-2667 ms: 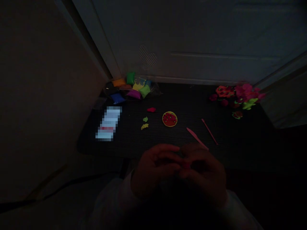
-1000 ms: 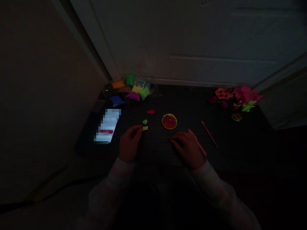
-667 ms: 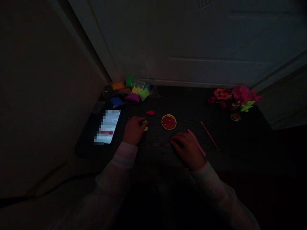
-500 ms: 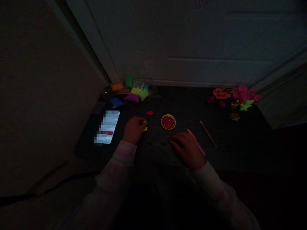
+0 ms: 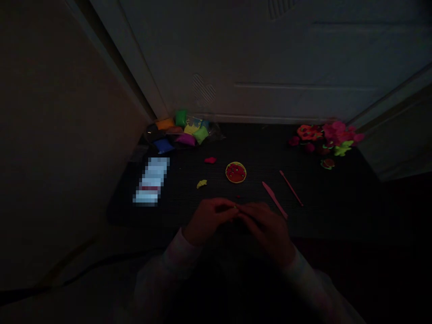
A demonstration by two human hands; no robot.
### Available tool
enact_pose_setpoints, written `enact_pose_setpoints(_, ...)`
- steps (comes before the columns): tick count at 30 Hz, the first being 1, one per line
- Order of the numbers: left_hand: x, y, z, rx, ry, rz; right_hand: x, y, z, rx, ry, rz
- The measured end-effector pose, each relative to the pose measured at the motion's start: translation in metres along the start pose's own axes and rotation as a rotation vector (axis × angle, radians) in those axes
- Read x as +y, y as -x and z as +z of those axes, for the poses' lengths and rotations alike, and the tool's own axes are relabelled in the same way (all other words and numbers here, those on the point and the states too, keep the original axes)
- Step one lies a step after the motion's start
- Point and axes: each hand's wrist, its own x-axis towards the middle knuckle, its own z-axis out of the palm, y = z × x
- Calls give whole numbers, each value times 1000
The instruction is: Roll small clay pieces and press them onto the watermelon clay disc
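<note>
The scene is very dark. My left hand (image 5: 208, 219) and my right hand (image 5: 266, 227) meet fingertip to fingertip over the near edge of a dark table (image 5: 313, 216). Both are pinched together around a tiny green clay bit (image 5: 235, 207) that barely shows. Just beyond them lie a yellow-green clay scrap (image 5: 201, 183), a small red clay piece (image 5: 209, 160) and a round red clay disc with a yellow rim (image 5: 236, 172). A pink flat modelling tool (image 5: 274, 200) lies right of my right hand, a thin pink stick tool (image 5: 290, 188) beyond it.
Several coloured clay packets (image 5: 184, 130) are heaped at the back left corner. A lit phone (image 5: 151, 181) lies on the left. Finished pink, red and green clay shapes (image 5: 326, 139) sit at the back right. A pale panelled door (image 5: 270, 67) stands behind the table.
My left hand left the yellow-green scraps and came back toward me; one green bit is gone from the table. My right hand lifted off the table, and both now meet at the near edge.
</note>
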Motion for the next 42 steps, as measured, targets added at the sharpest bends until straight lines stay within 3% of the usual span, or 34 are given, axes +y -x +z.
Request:
enact_pose_setpoints(13,-14,1,0,-40,316,-194,-4,1,0,-70,74,-95)
enact_pose_setpoints(18,-16,0,-1,-52,292,-177,-9,0,5,-33,-47,51)
enact_pose_setpoints(23,-16,-1,-7,67,2,-107,-8,-5,-10,209,-505,432)
enact_pose_setpoints(25,-16,-3,-11,158,-107,-74,-5,-6,-17,236,-634,520)
enact_pose_setpoints(28,-16,-6,-16,263,-262,23,3,-4,-18,209,-657,577)
enact_pose_setpoints(31,-18,-12,-17,330,-461,183,14,1,-12,126,-522,574)
enact_pose_setpoints(34,-19,-21,-16,337,-693,367,27,5,-6,35,-226,463)
enact_pose_setpoints(37,-17,-30,-17,344,-889,514,36,8,-4,25,-64,405)
enact_pose_setpoints(40,-12,-39,-24,414,-977,558,39,9,-3,21,-7,368)
enact_pose_setpoints(42,-7,-44,-33,523,-961,530,40,9,-2,4,11,324)
